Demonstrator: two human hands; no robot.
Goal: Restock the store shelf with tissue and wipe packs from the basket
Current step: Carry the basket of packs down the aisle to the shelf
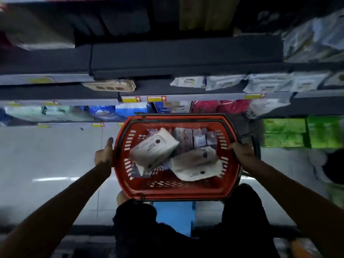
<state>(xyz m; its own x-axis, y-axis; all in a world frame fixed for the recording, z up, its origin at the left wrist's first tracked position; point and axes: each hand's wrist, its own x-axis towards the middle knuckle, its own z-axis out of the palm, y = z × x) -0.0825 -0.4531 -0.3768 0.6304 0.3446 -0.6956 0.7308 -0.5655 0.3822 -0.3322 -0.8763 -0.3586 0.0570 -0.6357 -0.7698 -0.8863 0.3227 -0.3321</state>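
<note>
A red plastic basket (173, 190) sits in front of my knees, below the store shelf (186, 96). Inside lie two white wipe packs (154, 148) (195, 164) on top of several smaller tissue packs (189, 135) at the far side. My left hand (104, 153) holds the basket's left rim, thumb raised along the outside. My right hand (240, 148) grips the right rim, its fingers curled over the edge. More white wipe packs (227, 81) stand on the shelf's right half; a beige pack (111, 86) lies to the left.
Yellow price labels (143, 99) run along the shelf edge. Blue and pink packs (219, 106) fill the lower shelf behind the basket. Green packs (301, 133) are stacked at the right. Pale floor tiles (46, 155) stretch to the left. A blue item (173, 215) lies between my knees.
</note>
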